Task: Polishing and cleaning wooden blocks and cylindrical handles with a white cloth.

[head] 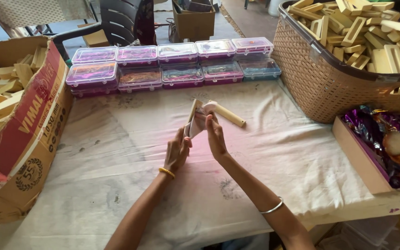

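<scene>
Head view is looking down on a counter that is wearing a stained white cloth. Both hands are meeting above its middle. Left hand is curling its fingers shut around the lower edge of a small white piece, possibly cloth or paper; cannot tell which. Right hand is pinching the same white piece from the other side, fingers closed and pointing up. Behind the white piece a thin pale wooden frame piece is standing nearly upright against the left fingers. A second pale wooden stick is angling away to the right from the fingertips; whether it is resting on the cloth or being held is unclear. A gold bangle is sitting on the left wrist and a silver bangle on the right forearm.

Two rows of clear-lidded plastic boxes with purple bases are lining the far edge of the counter. A woven plastic basket is standing at far right, heaped with pale wooden pieces. A cardboard carton at left is holding more of the same. A shallow wooden tray at right is holding shiny purple and orange wrappers. A dark plastic chair is standing beyond the counter.
</scene>
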